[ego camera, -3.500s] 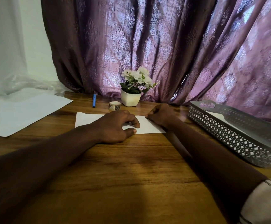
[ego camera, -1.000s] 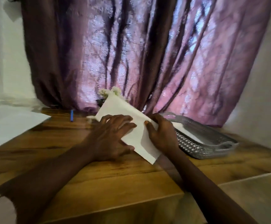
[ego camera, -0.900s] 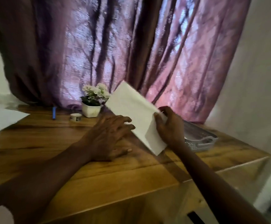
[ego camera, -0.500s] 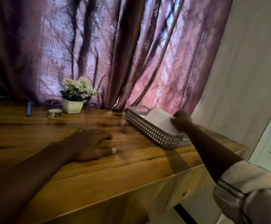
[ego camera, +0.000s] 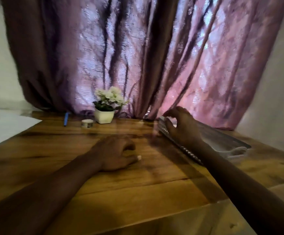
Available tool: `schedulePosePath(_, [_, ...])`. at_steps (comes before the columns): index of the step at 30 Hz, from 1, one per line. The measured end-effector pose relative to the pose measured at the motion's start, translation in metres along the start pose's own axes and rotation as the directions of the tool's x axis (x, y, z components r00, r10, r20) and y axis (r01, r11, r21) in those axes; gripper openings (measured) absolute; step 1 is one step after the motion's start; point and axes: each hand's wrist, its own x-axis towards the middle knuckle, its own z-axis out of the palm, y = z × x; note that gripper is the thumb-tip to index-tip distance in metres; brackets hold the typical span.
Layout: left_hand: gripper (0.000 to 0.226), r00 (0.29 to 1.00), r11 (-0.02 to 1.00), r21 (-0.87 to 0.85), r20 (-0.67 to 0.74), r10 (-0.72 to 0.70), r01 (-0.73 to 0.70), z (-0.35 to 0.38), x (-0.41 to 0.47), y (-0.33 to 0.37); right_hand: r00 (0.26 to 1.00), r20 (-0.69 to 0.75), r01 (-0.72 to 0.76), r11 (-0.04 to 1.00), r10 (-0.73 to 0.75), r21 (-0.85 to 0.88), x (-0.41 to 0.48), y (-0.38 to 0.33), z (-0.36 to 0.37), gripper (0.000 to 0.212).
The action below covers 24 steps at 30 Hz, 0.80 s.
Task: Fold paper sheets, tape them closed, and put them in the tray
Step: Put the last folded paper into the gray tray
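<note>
We judge the task to be between rounds. No sheet lies on the bare middle of the brown wooden counter point(ego camera: 137, 192), and neither hand holds paper. The silver perforated metal tray point(ego camera: 222, 139) stands on the right side of the counter, running from the purple curtain point(ego camera: 154, 56) toward the near right. Its inside is too blurred for us to say whether a folded, taped sheet lies there. Flat white paper sheets point(ego camera: 7, 126) wait at the far left edge, so we take it that more folding and taping is left. The small roll of tape point(ego camera: 87, 123) sits at the far side, between a blue pen point(ego camera: 66, 118) and a white pot of pale flowers point(ego camera: 104, 114), well apart from both hands.

The right hand point(ego camera: 182, 129) hangs over the far left end of the tray, its arm stretched out from the near right. Its fingers point(ego camera: 170, 113) are arched and loosely spread with the thumb pointing down at the tray's wall. We make out nothing held between them, and we cannot tell whether the thumb touches the wall.

The left hand point(ego camera: 116, 152) rests on the counter near the middle, palm down, its fingers loosely curled under and holding nothing.
</note>
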Motion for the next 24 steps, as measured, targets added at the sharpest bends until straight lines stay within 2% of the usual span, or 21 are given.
schedulePosePath(2, [0.055, 0.981, 0.991, 0.104, -0.185, -0.058, 0.078, -0.008, 0.0, -0.01, 0.989, 0.145, 0.013, 0.982, -0.041, 0.189, -0.001, -0.04, 0.026, 0.019])
schedulePosePath(3, [0.049, 0.955, 0.985, 0.11, -0.279, -0.098, 0.133, -0.013, -0.001, -0.017, 0.974, 0.223, -0.011, 0.973, -0.042, 0.232, 0.0, -0.06, 0.041, 0.021])
schedulePosePath(6, [0.036, 0.819, 0.934, -0.031, -0.47, -0.329, 0.357, -0.027, -0.007, -0.046, 0.906, 0.422, -0.111, 0.953, -0.02, 0.283, 0.009, -0.11, 0.092, 0.027])
schedulePosePath(8, [0.041, 0.77, 0.858, 0.0, -0.44, -0.461, 0.513, -0.03, -0.012, -0.068, 0.879, 0.474, -0.216, 0.926, 0.046, 0.311, 0.022, -0.131, 0.129, 0.031])
schedulePosePath(10, [0.059, 0.738, 0.737, 0.123, -0.263, -0.622, 0.665, -0.027, -0.017, -0.084, 0.865, 0.484, -0.307, 0.905, 0.135, 0.296, 0.04, -0.15, 0.163, 0.039])
schedulePosePath(12, [0.076, 0.666, 0.646, 0.178, -0.083, -0.742, 0.742, -0.022, -0.018, -0.091, 0.843, 0.5, -0.368, 0.89, 0.196, 0.271, 0.059, -0.164, 0.188, 0.047])
schedulePosePath(14, [0.084, 0.645, 0.629, 0.205, -0.017, -0.764, 0.75, -0.019, -0.016, -0.095, 0.809, 0.54, -0.408, 0.882, 0.231, 0.234, 0.074, -0.178, 0.205, 0.056])
schedulePosePath(16, [0.085, 0.651, 0.633, 0.209, -0.02, -0.759, 0.745, -0.02, -0.015, -0.094, 0.793, 0.554, -0.429, 0.878, 0.252, 0.214, 0.086, -0.187, 0.216, 0.051])
schedulePosePath(18, [0.082, 0.64, 0.629, 0.123, -0.085, -0.764, 0.767, -0.025, -0.014, -0.094, 0.807, 0.522, -0.45, 0.861, 0.277, 0.237, 0.091, -0.192, 0.224, 0.041])
schedulePosePath(21, [0.074, 0.581, 0.611, -0.035, -0.269, -0.768, 0.791, -0.03, -0.017, -0.107, 0.821, 0.46, -0.515, 0.786, 0.338, 0.341, 0.087, -0.197, 0.234, 0.038])
schedulePosePath(24, [0.061, 0.601, 0.626, 0.062, -0.365, -0.711, 0.778, -0.038, -0.012, -0.122, 0.822, 0.453, -0.531, 0.753, 0.345, 0.389, 0.081, -0.194, 0.24, 0.041])
